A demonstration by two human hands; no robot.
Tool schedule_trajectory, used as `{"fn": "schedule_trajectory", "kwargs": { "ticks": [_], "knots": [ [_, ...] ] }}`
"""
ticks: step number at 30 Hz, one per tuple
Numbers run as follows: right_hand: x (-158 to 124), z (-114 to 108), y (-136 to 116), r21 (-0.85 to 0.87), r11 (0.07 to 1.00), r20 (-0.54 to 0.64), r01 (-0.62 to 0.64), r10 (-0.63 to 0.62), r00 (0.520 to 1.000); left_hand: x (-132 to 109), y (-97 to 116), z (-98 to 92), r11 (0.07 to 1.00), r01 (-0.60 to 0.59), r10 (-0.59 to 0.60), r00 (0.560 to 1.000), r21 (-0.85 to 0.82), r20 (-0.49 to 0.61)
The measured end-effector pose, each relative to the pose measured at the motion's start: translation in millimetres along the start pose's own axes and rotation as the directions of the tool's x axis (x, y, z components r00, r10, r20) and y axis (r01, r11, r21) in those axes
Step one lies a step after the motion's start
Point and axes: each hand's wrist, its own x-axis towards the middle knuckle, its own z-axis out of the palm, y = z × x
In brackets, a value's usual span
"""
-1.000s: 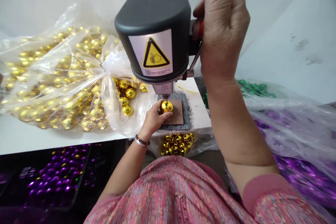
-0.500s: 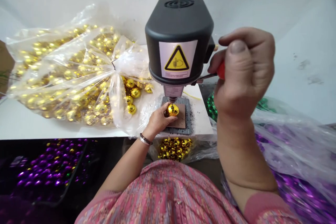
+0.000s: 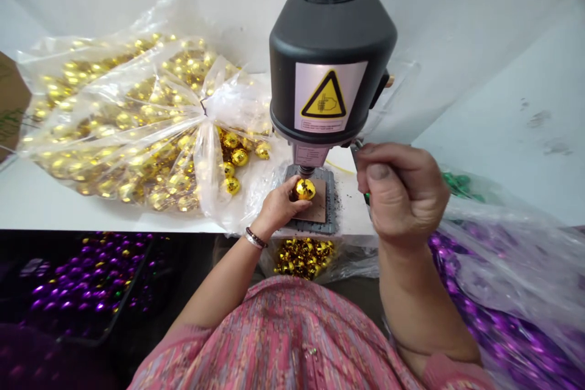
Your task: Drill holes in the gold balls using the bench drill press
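My left hand [image 3: 282, 202] pinches a shiny gold faceted ball [image 3: 304, 189] on the brown pad of the drill press base [image 3: 333, 210]. Right above the ball is the chuck [image 3: 306, 170] of the dark grey drill press [image 3: 333, 42]; whether the bit is inside the ball I cannot tell. My right hand [image 3: 402, 186] is closed around the feed lever [image 3: 357, 149] at the machine's right side. The lever's knob is hidden in my fingers. A yellow warning label [image 3: 328, 97] faces me on the motor housing.
A big clear bag of gold balls [image 3: 123, 128] lies on the white table [image 3: 27, 198] at left. Below the table edge, more gold balls [image 3: 305, 257] sit in a bag. Purple balls [image 3: 86, 277] fill a dark container at lower left; bagged purple ones [image 3: 512, 347] lie at right.
My right hand has come down with the feed lever, and the red knob has gone out of sight. My left hand still holds the gold ball under the chuck. The view has shifted slightly.
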Motion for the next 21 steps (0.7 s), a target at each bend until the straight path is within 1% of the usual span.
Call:
{"fn": "schedule_trajectory", "kwargs": {
  "ticks": [3, 11, 16, 21],
  "knots": [
    [-5.2, 1.0, 4.3, 0.006, 1.000, -0.041, 0.025, -0.024, 0.999, 0.0, -1.3, 0.3, 1.000, -0.011, 0.011, 1.000, -0.007, 0.005],
    [-8.4, 1.8, 14.7, 0.045, 0.995, -0.058, 0.086, -0.083, 0.995, -0.4, -7.5, 3.8, 1.000, -0.024, 0.024, 1.000, -0.013, 0.009],
    [-13.5, 2.8, 24.2, 0.073, 0.984, -0.104, 0.162, -0.154, 0.983, -1.7, -7.6, 4.5, 1.000, -0.018, 0.018, 1.000, 0.023, -0.004],
    [-25.8, 2.3, 34.4, 0.024, 0.969, -0.022, 0.247, -0.247, 0.969, -2.0, -8.7, 5.6, 0.999, -0.010, 0.011, 1.000, 0.038, -0.009]
  ]
}}
